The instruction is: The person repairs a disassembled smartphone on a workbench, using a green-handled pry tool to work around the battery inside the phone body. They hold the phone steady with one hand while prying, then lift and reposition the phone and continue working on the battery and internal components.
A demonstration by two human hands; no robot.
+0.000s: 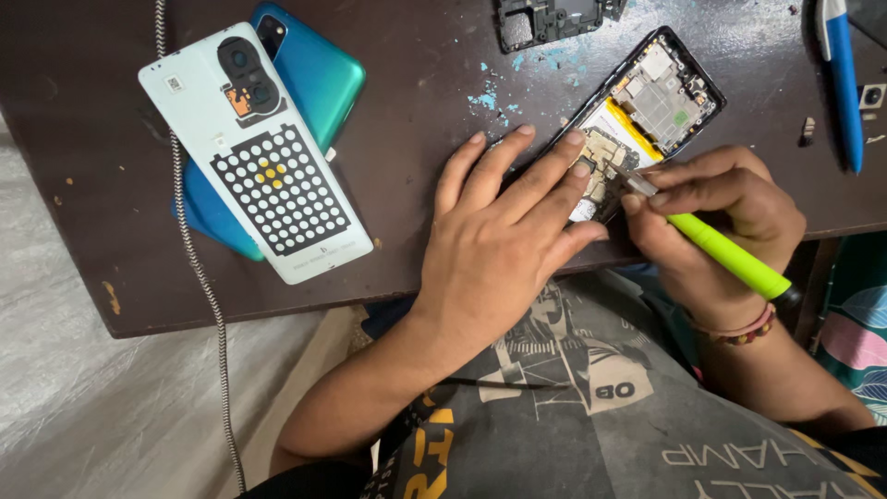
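Note:
An opened phone (658, 96) with its back removed lies on the dark table (407, 185), showing a circuit board and a battery with a yellow strip. My left hand (504, 236) lies flat over the phone's lower half, fingers spread and pressing it down. My right hand (721, 217) grips a lime-green screwdriver (725, 251) like a pen. Its metal tip touches the phone's middle, just beside my left fingertips.
A white inner phone back with a dotted black pad (254, 148) lies on a teal back cover (319, 79) at the left. A black frame part (550, 18) sits at the top edge, a blue pen (843, 79) at the right. A braided cable (189, 240) crosses the table's left side.

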